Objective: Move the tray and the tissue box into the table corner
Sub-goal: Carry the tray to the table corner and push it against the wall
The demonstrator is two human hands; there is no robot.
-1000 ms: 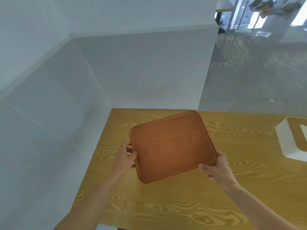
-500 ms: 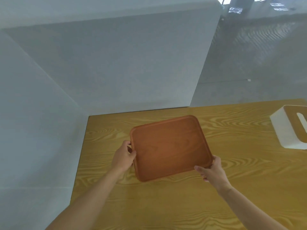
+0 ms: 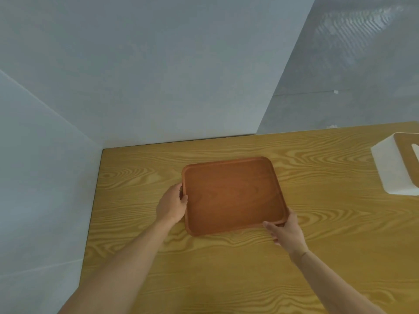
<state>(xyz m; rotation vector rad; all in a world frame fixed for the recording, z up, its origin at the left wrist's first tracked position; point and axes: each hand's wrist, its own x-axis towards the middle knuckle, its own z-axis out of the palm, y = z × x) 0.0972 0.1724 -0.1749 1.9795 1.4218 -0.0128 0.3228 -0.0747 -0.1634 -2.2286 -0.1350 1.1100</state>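
Note:
An empty reddish-brown wooden tray (image 3: 233, 194) with rounded corners lies low over or on the yellow wooden table (image 3: 226, 268), a little right of the far-left corner. My left hand (image 3: 172, 203) grips its left rim. My right hand (image 3: 285, 230) holds its near-right corner, thumb on the rim. A white tissue box (image 3: 394, 168) with a wooden top and slot stands at the right edge of the view, partly cut off, well apart from the tray.
White wall panels (image 3: 136, 75) meet at the table's far-left corner (image 3: 104, 150). A bare strip of table lies between the tray and that corner. A grey floor (image 3: 351, 75) shows beyond the far edge on the right.
The tray has turned from tilted to nearly square with the table edges and come lower. The view has tipped downward. Both hands kept their hold.

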